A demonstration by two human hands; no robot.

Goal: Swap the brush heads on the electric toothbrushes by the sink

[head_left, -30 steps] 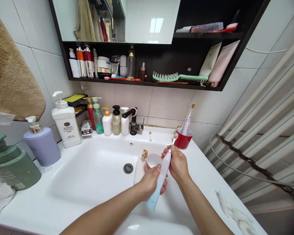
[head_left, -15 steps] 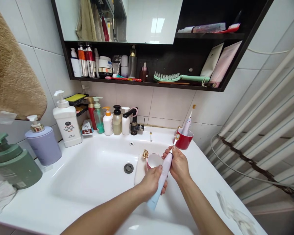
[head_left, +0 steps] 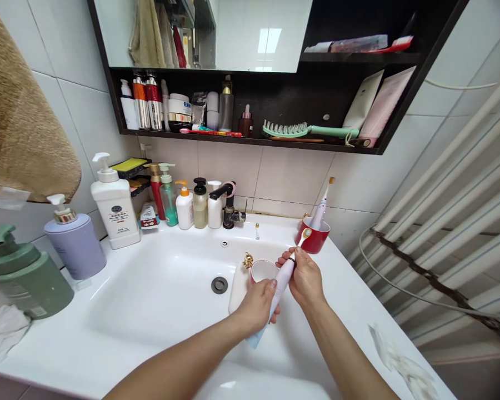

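Over the right side of the white sink (head_left: 158, 300), both hands hold a pale pink and blue electric toothbrush (head_left: 280, 284), tilted with its head up and to the right. My left hand (head_left: 256, 305) is wrapped round the lower handle. My right hand (head_left: 303, 275) pinches the neck just below the brush head. A pink cup (head_left: 261, 271) with a gold knob on its handle stands right behind the hands. A red cup (head_left: 314, 235) holding a second electric toothbrush (head_left: 321, 206) stands further back on the counter.
A black tap (head_left: 227, 206) and several pump bottles (head_left: 183, 203) line the back of the sink. Large dispensers (head_left: 115, 204) stand at the left, under a hanging brown towel (head_left: 20, 122). A dark shelf (head_left: 250, 140) with toiletries and a green hairbrush (head_left: 304, 131) hangs above. Crumpled tissue (head_left: 400, 361) lies at the right.
The toothbrush and both hands have shifted slightly up and right, the brush head now reaching towards the red cup. The grip on it is the same.
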